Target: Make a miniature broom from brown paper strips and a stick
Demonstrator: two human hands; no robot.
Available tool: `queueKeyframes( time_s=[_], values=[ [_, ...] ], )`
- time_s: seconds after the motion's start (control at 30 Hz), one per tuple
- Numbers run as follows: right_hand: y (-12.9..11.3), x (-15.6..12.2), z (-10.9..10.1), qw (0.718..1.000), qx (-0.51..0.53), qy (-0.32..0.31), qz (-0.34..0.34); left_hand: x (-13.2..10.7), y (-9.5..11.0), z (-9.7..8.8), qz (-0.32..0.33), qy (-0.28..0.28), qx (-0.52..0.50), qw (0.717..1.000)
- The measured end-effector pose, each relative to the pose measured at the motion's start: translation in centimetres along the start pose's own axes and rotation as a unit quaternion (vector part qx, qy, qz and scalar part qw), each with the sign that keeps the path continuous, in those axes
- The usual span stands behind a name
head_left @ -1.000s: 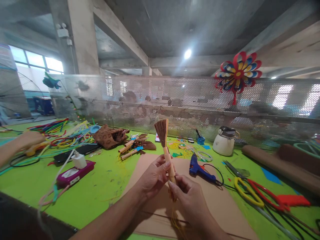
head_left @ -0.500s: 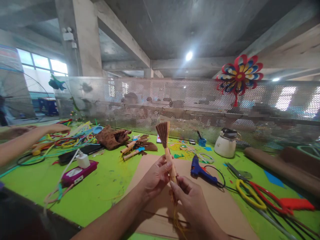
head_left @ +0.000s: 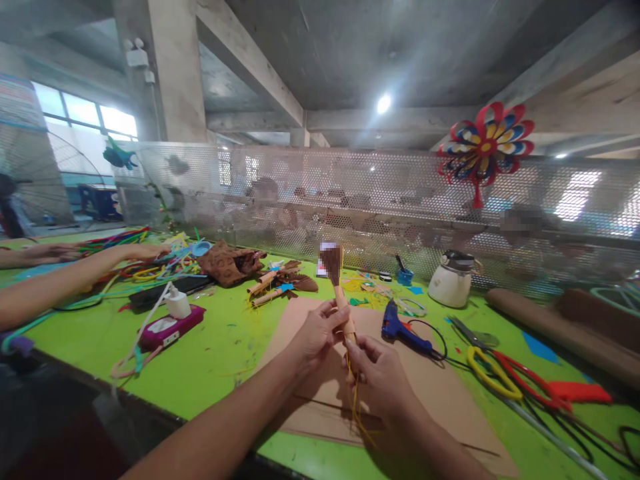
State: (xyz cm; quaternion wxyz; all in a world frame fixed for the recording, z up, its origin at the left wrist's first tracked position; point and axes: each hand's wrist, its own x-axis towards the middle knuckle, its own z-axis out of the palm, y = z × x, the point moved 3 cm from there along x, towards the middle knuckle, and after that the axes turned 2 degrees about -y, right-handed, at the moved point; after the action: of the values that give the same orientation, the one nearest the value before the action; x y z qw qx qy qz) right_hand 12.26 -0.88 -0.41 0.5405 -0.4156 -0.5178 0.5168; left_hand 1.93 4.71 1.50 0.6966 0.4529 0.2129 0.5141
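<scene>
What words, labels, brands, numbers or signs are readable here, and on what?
None readable.
Poster, far left: lines that look like print, too blurred to read.
Small panel behind the brown bundle: blotted out in blocks, can't tell if it bears text.
Power strip: any marking is too small to read.

Across the green desk (head_left: pixel 210 357) I see a perforated screen (head_left: pixel 325 170), a concrete pillar (head_left: pixel 177 73), bright windows (head_left: pixel 80 108) and a glowing ceiling lamp (head_left: pixel 384 104).
</scene>
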Motion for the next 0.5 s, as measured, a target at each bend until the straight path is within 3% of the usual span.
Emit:
queueKeyframes(
  time_s=[0.27, 0.5],
  values=[
    [1.9, 0.5, 0.3, 0.999, 0.026, -0.014, 0.028, 0.5, -0.5, -0.7, 0.018, 0.044, 0.040, 0.998],
    [2.6, 0.4, 0.4, 1.000, 0.025, -0.015, 0.007, 0.5, -0.6, -0.7, 0.005, 0.057, 0.060, 0.997]
  ],
)
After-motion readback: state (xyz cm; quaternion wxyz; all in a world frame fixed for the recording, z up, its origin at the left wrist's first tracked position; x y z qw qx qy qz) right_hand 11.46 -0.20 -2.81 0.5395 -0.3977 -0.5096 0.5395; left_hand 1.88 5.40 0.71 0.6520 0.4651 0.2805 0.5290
